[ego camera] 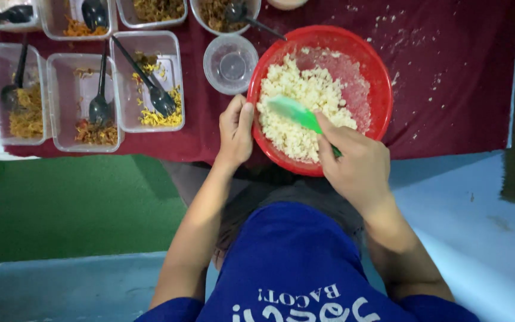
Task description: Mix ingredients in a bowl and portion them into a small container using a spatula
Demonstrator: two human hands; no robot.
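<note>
While the left hand (235, 131) clasps the red bowl (382, 89) rim, the right hand's (356, 164) grip is clamped on a green spatula (296, 113).

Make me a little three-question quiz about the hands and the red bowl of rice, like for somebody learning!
1. True or false: the left hand grips the rim of the red bowl.
2. What does the right hand hold? A) a black spoon B) a green spatula C) a cup
3. Fill in: the small clear round cup beside the bowl looks ____.

Key
1. True: its thumb lies over the near rim.
2. B: the spatula's blade rests in the white rice. The black spoons lie in the clear containers of shredded toppings.
3. Empty.
</note>
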